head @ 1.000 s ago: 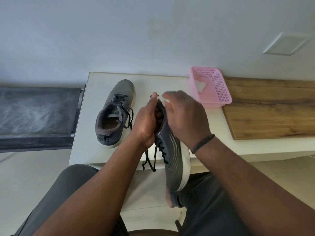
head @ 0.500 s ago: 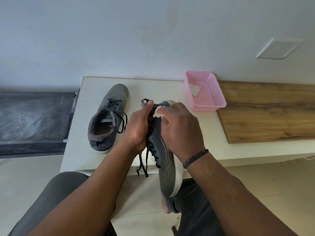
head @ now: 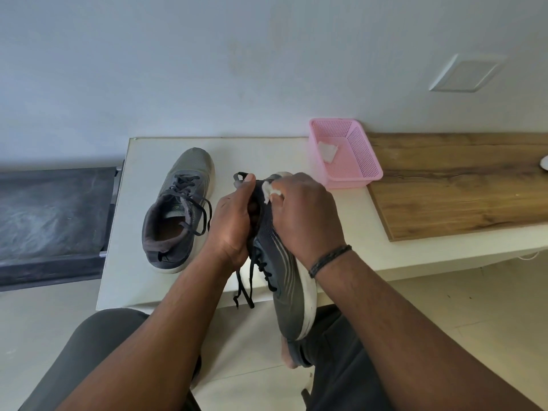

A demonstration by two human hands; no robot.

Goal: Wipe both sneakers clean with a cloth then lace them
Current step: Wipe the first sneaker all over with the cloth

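I hold a grey sneaker [head: 284,280] on its side above the table's front edge, toe away from me, white sole to the right. My left hand [head: 231,226] grips its upper at the tongue, thumb on top, and its black laces [head: 246,280] dangle below. My right hand [head: 302,215] holds a small white cloth [head: 271,192] against the toe area. The second grey sneaker [head: 178,209] stands upright on the white table [head: 130,247] to the left, laced.
A pink mesh basket [head: 353,167] with a white cloth piece [head: 327,151] inside stands at the table's back right. A wooden board [head: 459,185] lies to the right. A dark bench [head: 50,215] sits left of the table. My knees are below.
The held sneaker and both hands have come slightly lower and nearer me. My right hand has slid along the toe area, and the white cloth now shows under its fingers.
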